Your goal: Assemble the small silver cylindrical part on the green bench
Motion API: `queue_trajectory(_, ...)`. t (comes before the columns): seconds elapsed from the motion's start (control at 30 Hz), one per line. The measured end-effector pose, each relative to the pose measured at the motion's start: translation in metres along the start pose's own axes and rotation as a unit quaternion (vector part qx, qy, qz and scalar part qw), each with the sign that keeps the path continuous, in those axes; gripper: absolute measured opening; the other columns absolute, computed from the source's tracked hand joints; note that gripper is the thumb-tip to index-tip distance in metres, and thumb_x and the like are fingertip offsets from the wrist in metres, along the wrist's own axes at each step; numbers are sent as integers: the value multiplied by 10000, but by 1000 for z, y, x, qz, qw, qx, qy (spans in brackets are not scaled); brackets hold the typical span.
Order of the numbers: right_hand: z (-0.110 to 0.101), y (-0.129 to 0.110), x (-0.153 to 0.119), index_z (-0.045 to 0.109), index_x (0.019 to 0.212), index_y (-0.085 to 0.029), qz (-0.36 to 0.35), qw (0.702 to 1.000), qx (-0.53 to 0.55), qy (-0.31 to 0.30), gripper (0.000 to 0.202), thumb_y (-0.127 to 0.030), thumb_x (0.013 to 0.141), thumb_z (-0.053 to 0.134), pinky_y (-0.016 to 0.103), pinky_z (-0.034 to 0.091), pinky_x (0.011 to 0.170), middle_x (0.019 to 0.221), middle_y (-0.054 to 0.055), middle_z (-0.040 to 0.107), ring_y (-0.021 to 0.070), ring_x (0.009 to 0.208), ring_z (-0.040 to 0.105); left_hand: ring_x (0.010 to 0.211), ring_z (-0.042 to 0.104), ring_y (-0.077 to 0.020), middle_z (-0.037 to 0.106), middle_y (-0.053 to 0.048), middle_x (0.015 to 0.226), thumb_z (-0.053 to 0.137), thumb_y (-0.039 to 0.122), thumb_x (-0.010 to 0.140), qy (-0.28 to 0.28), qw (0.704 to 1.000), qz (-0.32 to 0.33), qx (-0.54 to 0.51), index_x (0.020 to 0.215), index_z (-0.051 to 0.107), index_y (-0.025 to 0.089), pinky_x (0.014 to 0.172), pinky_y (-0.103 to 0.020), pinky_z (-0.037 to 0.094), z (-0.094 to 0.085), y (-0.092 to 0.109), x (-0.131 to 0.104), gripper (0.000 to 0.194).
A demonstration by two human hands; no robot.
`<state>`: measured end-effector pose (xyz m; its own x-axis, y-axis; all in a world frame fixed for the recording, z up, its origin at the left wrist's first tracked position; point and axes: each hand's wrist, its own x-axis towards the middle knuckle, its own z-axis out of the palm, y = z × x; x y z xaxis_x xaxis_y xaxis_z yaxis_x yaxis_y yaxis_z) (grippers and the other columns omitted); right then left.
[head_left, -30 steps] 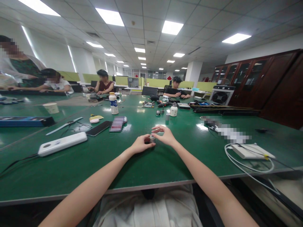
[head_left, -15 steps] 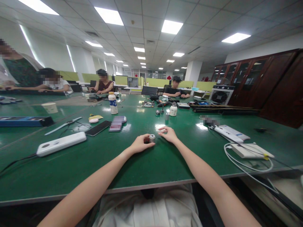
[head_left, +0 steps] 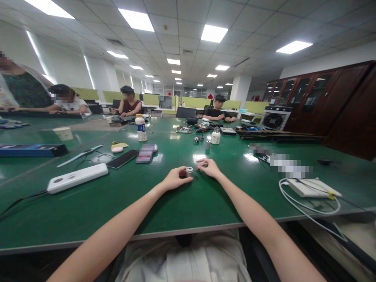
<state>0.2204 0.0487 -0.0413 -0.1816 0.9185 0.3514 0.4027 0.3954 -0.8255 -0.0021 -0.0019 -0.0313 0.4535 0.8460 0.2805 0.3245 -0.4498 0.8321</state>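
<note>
Upright on the green table (head_left: pixel 205 207) stands a short silvery metal cylinder (head_left: pixel 189 171) with dark openings in its top face. My left hand (head_left: pixel 175 178) wraps round it from the left, the thumb in front and the fingers behind. Just to its right hovers my right hand (head_left: pixel 210 168), fingers apart and slightly curled, holding nothing. A small gap separates those fingertips from the cylinder. Beyond the right hand, a second small grey cylinder (head_left: pixel 208 145) stands near a white round jar (head_left: pixel 215 137) and some small dark metal parts (head_left: pixel 196 139).
To my left lie a long white device (head_left: pixel 78 178), a black phone (head_left: pixel 123 158) and a pair of scissors-like blades with cord (head_left: pixel 84 154). A bottle (head_left: pixel 141 128) stands farther back. At right is a white box (head_left: pixel 313 188) with looped cables. Several people sit across the table.
The view has shifted very slightly. Both hands and the cylinder keep the same positions relative to each other.
</note>
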Motion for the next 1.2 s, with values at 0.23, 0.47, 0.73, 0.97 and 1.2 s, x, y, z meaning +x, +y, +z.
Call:
queue_trajectory(0.23,6,-17,-6,725,984,-212,-50,998,-44,-8,318,-67,702,732,391,581,884,886,38,768,205,873,742,988,708,-263,752,-77,1066,771,439,697,1,1000,4,-3,1100,672,172,962,-427,539,0,0,0,494)
queue_trajectory(0.47,10,-9,-6,747,877,-220,1,998,-63,11,351,46,664,665,380,603,861,825,21,766,206,841,746,994,708,-264,750,-77,1081,770,429,694,2,1000,1,-4,1097,673,178,965,-421,538,1,1,0,485)
queue_trajectory(0.73,7,-28,-3,715,942,-167,-26,996,69,45,271,-88,683,723,369,603,844,902,70,770,196,845,745,996,707,-268,750,-80,1073,767,424,696,3,1000,4,-5,1101,674,171,967,-426,536,1,1,0,486)
queue_trajectory(0.97,15,-60,-17,697,970,-171,-113,984,138,-24,263,-218,714,737,384,591,868,920,78,769,208,871,743,985,712,-277,749,-99,1063,774,420,690,2,1000,1,-8,1085,661,147,957,-431,538,1,0,0,493)
queue_trajectory(1.2,21,-67,-24,706,952,-178,-121,988,88,-26,211,-193,742,699,353,587,834,891,62,765,196,852,734,1022,703,-288,740,-109,1102,767,432,703,-9,1000,5,-16,1136,641,145,972,-450,528,1,-1,1,535)
